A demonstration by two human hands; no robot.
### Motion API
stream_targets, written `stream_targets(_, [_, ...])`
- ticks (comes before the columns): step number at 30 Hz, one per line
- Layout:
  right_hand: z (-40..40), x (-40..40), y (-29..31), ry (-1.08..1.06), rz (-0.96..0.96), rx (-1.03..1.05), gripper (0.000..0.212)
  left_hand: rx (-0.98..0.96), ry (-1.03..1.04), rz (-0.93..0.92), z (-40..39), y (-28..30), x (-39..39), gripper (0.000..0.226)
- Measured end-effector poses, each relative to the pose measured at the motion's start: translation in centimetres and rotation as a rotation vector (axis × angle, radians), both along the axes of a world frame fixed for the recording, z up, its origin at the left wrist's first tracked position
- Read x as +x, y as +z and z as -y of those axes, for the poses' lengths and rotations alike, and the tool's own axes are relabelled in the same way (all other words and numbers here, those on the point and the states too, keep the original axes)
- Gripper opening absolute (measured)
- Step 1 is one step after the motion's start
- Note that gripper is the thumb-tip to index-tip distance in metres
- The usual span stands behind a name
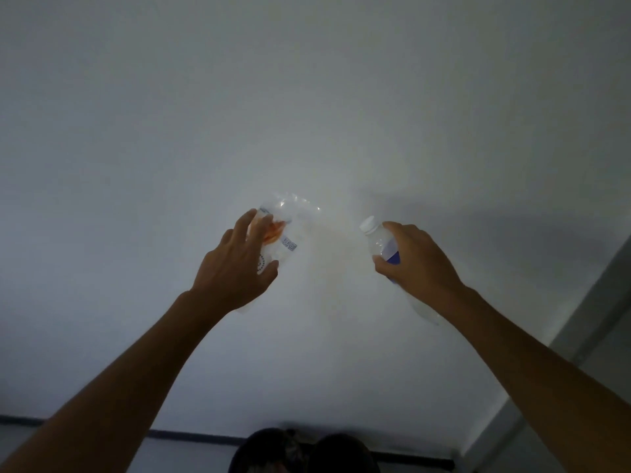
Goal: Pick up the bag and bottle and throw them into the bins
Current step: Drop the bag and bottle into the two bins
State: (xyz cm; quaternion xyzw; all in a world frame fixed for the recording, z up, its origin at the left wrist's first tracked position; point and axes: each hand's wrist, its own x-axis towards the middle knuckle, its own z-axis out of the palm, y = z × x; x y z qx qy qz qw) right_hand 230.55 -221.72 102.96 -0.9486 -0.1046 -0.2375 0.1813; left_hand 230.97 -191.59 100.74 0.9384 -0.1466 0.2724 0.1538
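Clear plastic filled both hands in the head view: the left hand point(235, 268), at about 9 o'clock from frame centre, was clenched round a crumpled transparent bag point(285, 227) with orange print, while the right hand point(415, 259), at about 3 o'clock, gripped a white-capped bottle point(379, 238) by its blue label, cap tilted toward 11 o'clock. Both items hung well apart over a pale white surface point(307, 114). Pick-up appeared complete; the throwing remained, and no bins were visible. A dark rounded shape point(304, 450) at 6 o'clock could not be identified
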Motion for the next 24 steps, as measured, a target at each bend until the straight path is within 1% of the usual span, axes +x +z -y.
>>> stream_targets(4, [-2.4, 1.0, -0.6, 0.060, 0.016, -0.016, 0.064, -0.006, 0.064, -0.015, -3.0, -0.6, -0.6, 0.077])
stream_targets(8, [-3.1, 1.1, -2.1, 0.054, -0.007, -0.006, 0.065, 0.008, 0.065, -0.058, -4.1, -2.2, -0.8, 0.076])
stream_targets(13, [-2.9, 1.2, -6.7, 0.038, -0.089, 0.010, 0.064, 0.014, 0.070, -0.143, -4.6, -6.3, -0.6, 0.077])
stream_targets(18, [-3.2, 1.6, -13.2, 0.045, -0.159, 0.034, 0.063, 0.018, 0.040, -0.226, -4.7, -12.7, -0.1, 0.076])
stream_targets(21, [-3.2, 1.6, -18.3, 0.034, -0.191, 0.032, 0.063, 0.011, 0.015, -0.287, -4.2, -18.0, 0.4, 0.076])
stream_targets(24, [-2.9, 1.6, -24.1, 0.017, -0.283, 0.041, 0.064, -0.005, -0.031, -0.364, -3.5, -23.9, 0.8, 0.077])
